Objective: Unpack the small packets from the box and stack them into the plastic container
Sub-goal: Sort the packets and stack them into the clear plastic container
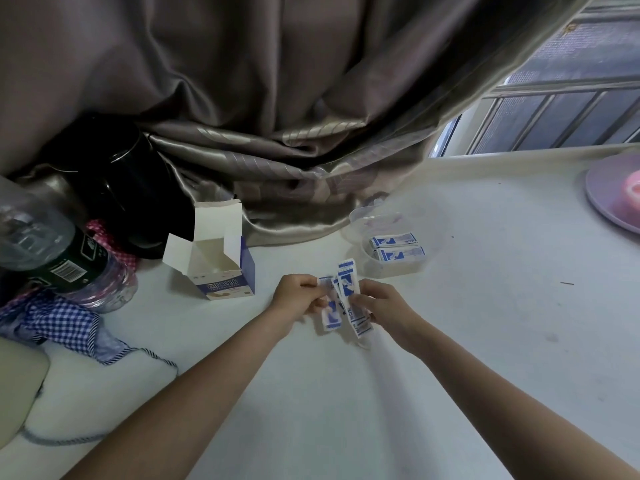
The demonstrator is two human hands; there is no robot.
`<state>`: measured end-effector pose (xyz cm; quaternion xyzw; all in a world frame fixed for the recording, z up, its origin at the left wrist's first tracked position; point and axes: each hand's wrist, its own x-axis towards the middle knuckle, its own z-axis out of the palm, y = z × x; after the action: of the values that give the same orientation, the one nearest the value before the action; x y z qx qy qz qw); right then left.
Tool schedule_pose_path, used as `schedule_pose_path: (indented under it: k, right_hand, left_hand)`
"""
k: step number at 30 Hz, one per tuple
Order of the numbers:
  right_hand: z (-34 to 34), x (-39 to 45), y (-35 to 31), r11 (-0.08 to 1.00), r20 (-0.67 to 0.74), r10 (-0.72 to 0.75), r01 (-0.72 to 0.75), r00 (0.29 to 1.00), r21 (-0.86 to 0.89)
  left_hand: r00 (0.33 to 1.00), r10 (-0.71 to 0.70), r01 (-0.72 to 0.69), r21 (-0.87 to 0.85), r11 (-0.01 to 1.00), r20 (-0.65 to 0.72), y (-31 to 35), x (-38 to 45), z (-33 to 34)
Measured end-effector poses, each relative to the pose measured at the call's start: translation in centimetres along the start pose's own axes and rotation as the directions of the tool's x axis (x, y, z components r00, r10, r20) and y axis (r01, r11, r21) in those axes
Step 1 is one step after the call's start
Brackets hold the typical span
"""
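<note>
Both my hands hold a bunch of small blue-and-white packets (pixel 346 299) above the white table (pixel 485 341), near its middle. My left hand (pixel 298 299) pinches the bunch's left side and my right hand (pixel 381 306) grips its right side. The blue-and-white box (pixel 221 261) stands open to the left, its flaps up. A clear plastic container (pixel 391 268) sits beyond my right hand with two packets (pixel 398 249) lying flat side by side inside it.
A grey curtain (pixel 277 133) drapes onto the table behind the box. At the left are a black kettle (pixel 131 188), a clear plastic bottle (pixel 52 247) and checked cloth (pixel 62 320). A purple plate (pixel 609 195) sits at the far right, under a barred window (pixel 571 109).
</note>
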<state>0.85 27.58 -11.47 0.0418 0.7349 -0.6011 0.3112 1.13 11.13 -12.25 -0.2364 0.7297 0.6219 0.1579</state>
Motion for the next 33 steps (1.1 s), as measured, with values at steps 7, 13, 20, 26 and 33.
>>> schedule_pose_path:
  k: [7,13,20,26,33]
  right_hand:
    - [0.1,-0.1,0.1,0.946,0.000,0.064,-0.061,0.998,0.319]
    - [1.3,-0.1,-1.9,0.943,-0.135,-0.097,0.134,0.986,0.306]
    - [-1.0,-0.3,-1.3,0.518,-0.032,-0.531,0.294,0.847,-0.803]
    - [-2.8,0.3,2.5,-0.030,0.207,-0.488,0.221,0.848,-0.975]
    - [-3.6,1.1,3.8,-0.064,0.181,-0.423,0.170,0.888,-0.983]
  left_hand:
    - [0.988,-0.151,0.076,-0.723,0.687,-0.040,1.2,-0.2,0.2]
    - [0.962,-0.003,0.077,-0.263,0.962,0.271,-0.3,-1.2,1.4]
    - [0.973,0.147,-0.211,0.424,0.881,0.179,-0.6,1.0,0.8]
    - [0.906,0.228,-0.412,0.625,0.663,0.356,-1.2,1.4,1.3]
    - [0.861,0.349,-0.496,0.768,0.405,0.371,-1.5,1.6,2.6]
